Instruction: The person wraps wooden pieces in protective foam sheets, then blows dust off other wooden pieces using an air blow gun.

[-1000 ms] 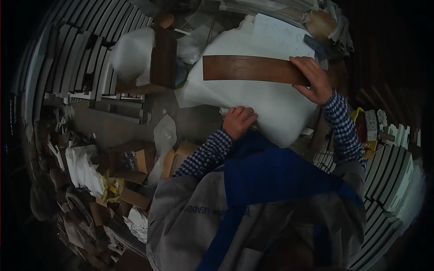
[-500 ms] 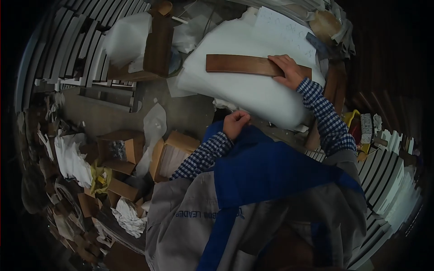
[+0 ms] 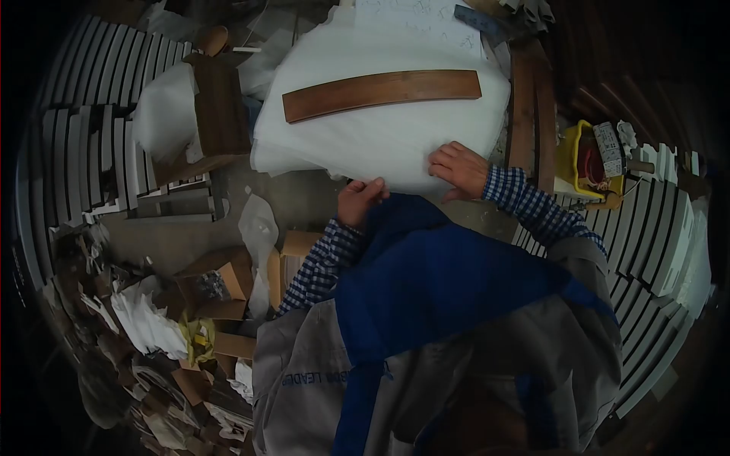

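Note:
A brown wooden board (image 3: pixel 384 93), slightly curved in this view, lies on a stack of white foam sheets (image 3: pixel 342 140). At the near edge of the stack, my left hand (image 3: pixel 360 202) is closed in a pinch, its fingertips against the rim of a foam sheet. My right hand (image 3: pixel 461 169) rests on the foam near that same edge, to the right. Its fingers are bent and spread, with the thumb apart from them, and no board is in it. Neither hand touches the board.
Handwritten paper (image 3: pixel 426 23) lies at the far end of the foam. A yellow container (image 3: pixel 572 156) stands right, beside stacked pale strips (image 3: pixel 646 228). Cardboard boxes (image 3: pixel 220 114) and bagged scraps (image 3: pixel 144 315) crowd the left. Dark wooden boards (image 3: pixel 523 114) lie along the foam's right side.
My right hand has let go of the board and come back to the foam's near edge. The board now lies tilted differently. My left hand has reached the foam's rim, still pinched.

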Motion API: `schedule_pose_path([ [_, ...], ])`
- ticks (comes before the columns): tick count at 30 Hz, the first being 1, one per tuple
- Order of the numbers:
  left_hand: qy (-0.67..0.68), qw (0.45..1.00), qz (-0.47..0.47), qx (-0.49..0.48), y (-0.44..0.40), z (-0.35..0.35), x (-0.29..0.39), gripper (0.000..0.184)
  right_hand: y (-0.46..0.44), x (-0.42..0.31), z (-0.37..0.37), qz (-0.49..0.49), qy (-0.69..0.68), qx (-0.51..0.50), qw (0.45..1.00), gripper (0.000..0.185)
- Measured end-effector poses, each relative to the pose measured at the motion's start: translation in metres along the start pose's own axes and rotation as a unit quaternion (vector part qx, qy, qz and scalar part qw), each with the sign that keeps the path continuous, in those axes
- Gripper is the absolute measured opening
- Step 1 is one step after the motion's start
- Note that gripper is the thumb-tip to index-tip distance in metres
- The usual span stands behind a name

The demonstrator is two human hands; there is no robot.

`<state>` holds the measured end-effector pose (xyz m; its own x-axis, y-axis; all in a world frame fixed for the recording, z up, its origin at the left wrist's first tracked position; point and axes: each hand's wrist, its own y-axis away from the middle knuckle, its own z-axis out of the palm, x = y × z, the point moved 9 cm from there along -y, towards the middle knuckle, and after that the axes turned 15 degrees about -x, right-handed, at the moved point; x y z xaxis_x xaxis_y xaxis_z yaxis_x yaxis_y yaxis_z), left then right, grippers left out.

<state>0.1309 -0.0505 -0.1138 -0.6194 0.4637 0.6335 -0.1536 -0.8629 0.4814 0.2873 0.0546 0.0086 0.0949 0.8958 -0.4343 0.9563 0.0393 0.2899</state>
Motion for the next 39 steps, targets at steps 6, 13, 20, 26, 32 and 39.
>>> schedule_pose_path([
  [6,-0.003,1.0,0.0,0.013,0.012,0.012,0.012,0.015,0.016,0.015,0.017,0.014,-0.041,0.097,0.994,0.029],
  [13,-0.129,0.989,0.058,0.034,0.03,0.035,0.044,0.02,0.018,0.065,0.018,0.076,-0.59,0.062,0.801,0.006],
  [20,-0.752,0.528,0.35,0.179,0.071,0.146,0.188,0.042,0.016,0.081,-0.041,0.03,-0.535,0.017,0.844,0.008],
  [26,-0.757,0.576,0.308,0.03,0.018,0.122,0.162,0.011,0.001,0.114,-0.073,0.1,-0.396,0.042,0.912,0.028],
  [32,-0.755,0.556,0.348,0.02,0.018,0.141,0.15,0.006,-0.081,0.108,-0.116,0.137,-0.011,0.12,0.983,0.086],
  [39,-0.758,0.558,0.336,0.009,0.034,0.139,0.182,0.011,-0.101,0.113,-0.094,0.154,-0.041,0.072,0.985,0.079],
])
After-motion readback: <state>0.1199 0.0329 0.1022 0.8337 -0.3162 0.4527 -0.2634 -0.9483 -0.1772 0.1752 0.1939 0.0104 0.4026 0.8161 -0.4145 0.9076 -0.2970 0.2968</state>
